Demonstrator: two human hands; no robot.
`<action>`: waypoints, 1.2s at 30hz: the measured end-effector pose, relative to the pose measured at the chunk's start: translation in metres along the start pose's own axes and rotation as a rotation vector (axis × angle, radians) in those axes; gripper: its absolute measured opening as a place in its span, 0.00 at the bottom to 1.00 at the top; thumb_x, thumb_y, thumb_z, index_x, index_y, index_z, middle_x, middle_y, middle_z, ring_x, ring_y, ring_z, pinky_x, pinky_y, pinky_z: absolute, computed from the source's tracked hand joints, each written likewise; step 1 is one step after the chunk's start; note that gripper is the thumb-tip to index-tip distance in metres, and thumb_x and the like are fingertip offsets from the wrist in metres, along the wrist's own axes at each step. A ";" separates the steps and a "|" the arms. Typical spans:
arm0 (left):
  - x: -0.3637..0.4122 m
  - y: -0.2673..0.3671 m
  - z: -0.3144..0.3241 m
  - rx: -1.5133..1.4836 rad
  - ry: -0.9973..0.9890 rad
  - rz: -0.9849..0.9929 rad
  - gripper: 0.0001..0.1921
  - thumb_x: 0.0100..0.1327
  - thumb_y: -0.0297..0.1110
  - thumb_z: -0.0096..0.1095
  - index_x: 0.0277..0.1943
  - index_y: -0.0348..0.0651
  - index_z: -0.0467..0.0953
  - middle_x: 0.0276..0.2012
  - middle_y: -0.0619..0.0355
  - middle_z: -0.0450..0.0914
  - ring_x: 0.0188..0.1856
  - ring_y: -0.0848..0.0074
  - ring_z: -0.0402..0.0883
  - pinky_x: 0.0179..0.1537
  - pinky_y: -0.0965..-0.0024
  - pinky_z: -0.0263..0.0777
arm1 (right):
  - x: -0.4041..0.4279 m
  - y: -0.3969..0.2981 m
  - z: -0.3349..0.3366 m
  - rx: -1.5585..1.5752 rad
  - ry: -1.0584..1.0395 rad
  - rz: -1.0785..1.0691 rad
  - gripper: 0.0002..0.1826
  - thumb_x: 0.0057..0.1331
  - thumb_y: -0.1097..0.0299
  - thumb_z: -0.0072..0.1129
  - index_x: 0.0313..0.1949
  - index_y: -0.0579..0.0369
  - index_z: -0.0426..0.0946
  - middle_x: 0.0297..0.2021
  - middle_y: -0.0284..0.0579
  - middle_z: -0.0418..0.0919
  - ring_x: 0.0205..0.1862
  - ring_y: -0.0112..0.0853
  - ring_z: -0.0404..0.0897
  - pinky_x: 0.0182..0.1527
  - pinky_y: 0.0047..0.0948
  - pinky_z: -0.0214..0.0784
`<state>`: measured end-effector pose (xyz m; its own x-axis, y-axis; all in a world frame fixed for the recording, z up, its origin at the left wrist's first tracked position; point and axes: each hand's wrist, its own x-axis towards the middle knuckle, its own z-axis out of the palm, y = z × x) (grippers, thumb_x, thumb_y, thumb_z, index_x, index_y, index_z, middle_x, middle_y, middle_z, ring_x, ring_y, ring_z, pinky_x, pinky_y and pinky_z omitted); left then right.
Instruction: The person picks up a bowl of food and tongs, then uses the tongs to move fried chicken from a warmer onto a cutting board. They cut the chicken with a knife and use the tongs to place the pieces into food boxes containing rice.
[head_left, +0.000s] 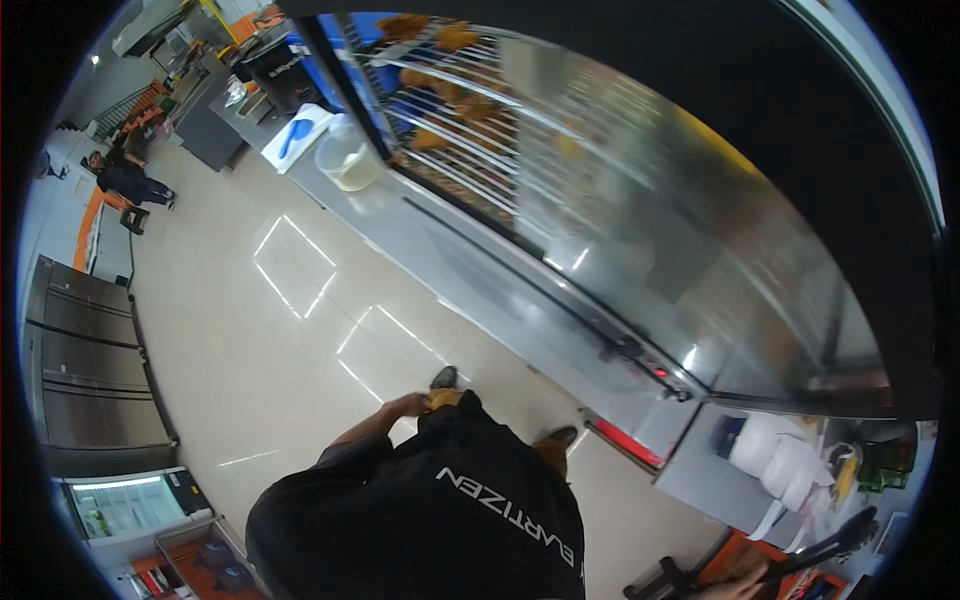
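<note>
My left hand (411, 406) hangs low beside my black apron (420, 517), next to a tan trouser leg; its fingers are partly hidden, and whether it holds anything cannot be told. At the lower right edge my right hand (739, 586) is partly cut off, with its fingers around a long black object (817, 546), whose kind is unclear. Before me stands a glass-fronted display cabinet (637, 217). Browned pieces of food (480, 112) lie on its wire racks (450, 161). A red light (661, 372) glows at its lower frame.
A steel counter (480, 262) runs under the cabinet. On it are a clear plastic tub (349, 161) and a white board (306, 135) with a blue utensil. White containers (780, 457) stand at the right. A person (127, 178) is far left, beyond the tiled floor. Steel refrigerators (94, 360) line the left.
</note>
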<state>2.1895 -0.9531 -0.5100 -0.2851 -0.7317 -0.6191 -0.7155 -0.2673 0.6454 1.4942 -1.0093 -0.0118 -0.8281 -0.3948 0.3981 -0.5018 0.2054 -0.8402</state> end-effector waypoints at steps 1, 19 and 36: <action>-0.004 -0.017 -0.026 0.015 0.115 -0.012 0.17 0.69 0.43 0.62 0.55 0.45 0.83 0.48 0.41 0.86 0.53 0.56 0.85 0.56 0.59 0.77 | -0.043 -0.009 0.014 -0.129 0.017 -0.170 0.22 0.75 0.53 0.57 0.38 0.64 0.82 0.30 0.50 0.80 0.27 0.36 0.72 0.34 0.40 0.67; -0.138 -0.219 -0.103 -1.084 0.427 -0.535 0.25 0.72 0.45 0.55 0.66 0.41 0.71 0.53 0.51 0.83 0.51 0.59 0.84 0.49 0.51 0.79 | -0.312 -0.510 0.283 -0.820 -0.528 -1.251 0.32 0.59 0.49 0.74 0.52 0.62 0.77 0.32 0.57 0.84 0.33 0.47 0.87 0.33 0.42 0.79; -0.107 -0.190 -0.140 -1.115 0.367 -0.374 0.22 0.73 0.42 0.53 0.65 0.44 0.73 0.50 0.56 0.83 0.49 0.67 0.83 0.46 0.61 0.77 | -0.355 -0.510 0.402 -0.945 -0.096 -1.647 0.07 0.62 0.71 0.64 0.38 0.58 0.76 0.30 0.46 0.83 0.29 0.33 0.88 0.26 0.25 0.81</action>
<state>2.4452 -0.9120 -0.5036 0.1449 -0.5797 -0.8018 0.2725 -0.7556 0.5956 2.1446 -1.3334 0.1272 0.5470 -0.7158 0.4340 -0.6477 -0.0335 0.7611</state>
